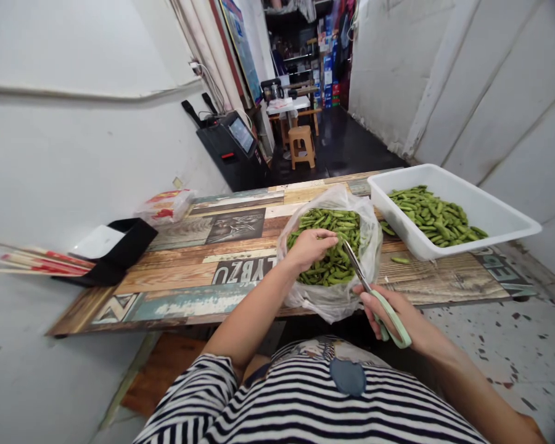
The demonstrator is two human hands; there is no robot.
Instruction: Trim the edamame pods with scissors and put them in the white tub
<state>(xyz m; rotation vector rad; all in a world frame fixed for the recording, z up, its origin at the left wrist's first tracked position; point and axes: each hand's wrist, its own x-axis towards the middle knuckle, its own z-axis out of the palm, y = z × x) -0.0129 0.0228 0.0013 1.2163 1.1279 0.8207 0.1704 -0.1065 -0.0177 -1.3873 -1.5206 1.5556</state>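
Note:
A clear plastic bag (372,246) full of green edamame pods (326,271) stands open on the table before me. Over the pods, the fingers of my left hand (311,248) are pinched together on an edamame pod, which is mostly hidden by the fingertips. My right hand (393,311) grips scissors (358,268) with light green handles. Their metal blades point up and left, with the tips close to my left fingertips. To the right of the bag, a white plastic tub (494,219) holds more pods (432,216).
The wood-patterned table (166,265) carries a single loose pod (400,260) near the tub. At left are a black holder (136,240) with wrapped chopsticks (50,264) and a red-and-clear plastic packet (166,203). A black touchscreen machine (234,145) and a stool (301,147) stand beyond.

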